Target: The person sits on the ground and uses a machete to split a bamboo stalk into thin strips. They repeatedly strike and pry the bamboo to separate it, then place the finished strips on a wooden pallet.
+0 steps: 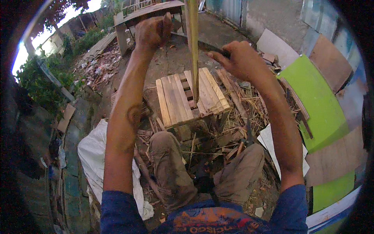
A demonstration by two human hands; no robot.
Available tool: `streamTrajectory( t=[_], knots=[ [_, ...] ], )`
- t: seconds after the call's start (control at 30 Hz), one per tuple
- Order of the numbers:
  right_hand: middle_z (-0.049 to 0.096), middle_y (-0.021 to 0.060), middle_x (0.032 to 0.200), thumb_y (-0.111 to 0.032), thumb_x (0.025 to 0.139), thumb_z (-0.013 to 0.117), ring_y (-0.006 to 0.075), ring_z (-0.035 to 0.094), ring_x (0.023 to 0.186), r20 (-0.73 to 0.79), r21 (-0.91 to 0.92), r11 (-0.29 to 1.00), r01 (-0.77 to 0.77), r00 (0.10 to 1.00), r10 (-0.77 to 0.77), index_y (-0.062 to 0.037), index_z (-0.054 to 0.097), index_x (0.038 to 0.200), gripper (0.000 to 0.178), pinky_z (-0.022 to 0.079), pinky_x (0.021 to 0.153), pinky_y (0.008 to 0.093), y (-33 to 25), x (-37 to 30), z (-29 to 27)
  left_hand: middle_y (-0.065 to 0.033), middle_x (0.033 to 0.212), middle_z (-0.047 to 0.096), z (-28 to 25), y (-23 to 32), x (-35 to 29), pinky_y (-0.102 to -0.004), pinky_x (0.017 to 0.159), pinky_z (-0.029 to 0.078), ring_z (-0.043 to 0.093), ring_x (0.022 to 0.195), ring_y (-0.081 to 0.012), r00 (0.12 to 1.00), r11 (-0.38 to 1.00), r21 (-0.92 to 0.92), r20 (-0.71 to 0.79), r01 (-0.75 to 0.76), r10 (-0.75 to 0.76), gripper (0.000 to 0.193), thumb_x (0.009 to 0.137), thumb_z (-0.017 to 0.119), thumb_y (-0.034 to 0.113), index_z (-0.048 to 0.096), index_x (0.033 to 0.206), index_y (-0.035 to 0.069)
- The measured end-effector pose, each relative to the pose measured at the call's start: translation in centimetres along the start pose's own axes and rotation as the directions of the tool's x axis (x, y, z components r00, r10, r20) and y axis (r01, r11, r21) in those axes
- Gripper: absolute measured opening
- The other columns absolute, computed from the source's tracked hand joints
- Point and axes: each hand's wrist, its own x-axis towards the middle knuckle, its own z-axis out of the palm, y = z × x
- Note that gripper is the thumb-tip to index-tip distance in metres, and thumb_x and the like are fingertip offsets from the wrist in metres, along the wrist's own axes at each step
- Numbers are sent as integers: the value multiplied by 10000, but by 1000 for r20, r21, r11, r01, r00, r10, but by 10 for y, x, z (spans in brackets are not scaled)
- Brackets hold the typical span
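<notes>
A long, narrow strip of pale wood or bamboo (193,46) stands upright in front of me. Its lower tip comes down at the gap in a slatted wooden stool (177,97). Across the strip, at about the height of my fists, runs a long dark-bladed knife (203,45). My right hand (240,58) is closed round its dark handle, thumb pointing along it. On the other side of the strip, my left hand (152,33) is closed at the blade's far end; its exact hold is hidden by the fist.
Split wood scraps (233,91) litter the ground round the stool, close to my knees. A white sack (93,146) lies at my left. Bright green panels (317,97) and boards lean along the right. Beyond my left hand stands a wooden table (156,8).
</notes>
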Motion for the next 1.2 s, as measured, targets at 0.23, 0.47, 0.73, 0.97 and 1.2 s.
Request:
streamTrajectory(
  t=[0.23,0.47,0.73,0.97,1.2],
  knots=[
    [655,203,695,-460,921,611,420,645,670,222,-5,996,-92,971,91,-47,719,823,439,529,653,489,24,-36,143,-132,667,620,103,-39,-182,-472,591,465,607,623,-339,999,1000,-15,-38,20,-20,382,951,511,296,615,640,100],
    [648,232,712,-429,920,625,423,638,671,232,151,979,-136,968,99,-19,712,811,433,509,630,509,23,-23,158,-128,610,573,106,-70,-173,-456,599,451,572,573,-346,991,989,-130,124,69,-53,371,923,554,217,552,593,50],
    [663,247,774,-394,923,601,427,664,759,327,68,952,-298,908,261,-3,712,852,413,534,695,513,18,-64,192,-54,772,600,137,-34,-204,-321,679,478,593,717,-190,972,770,-612,-13,178,-235,155,879,618,210,603,833,63],
    [669,273,818,-359,943,561,449,663,787,345,119,888,-445,857,383,3,699,903,389,531,727,541,3,-61,235,-53,1061,657,80,-27,-171,-328,856,494,613,950,-137,441,-199,-885,392,421,-807,400,942,619,351,592,1181,31],
    [653,276,747,-287,958,551,462,650,722,225,156,893,-421,896,383,30,666,882,345,520,692,549,-10,-88,237,-65,974,708,39,63,-130,-291,795,501,631,900,-116,678,423,-675,157,605,-718,396,1014,535,357,683,1086,-3]
  ],
)
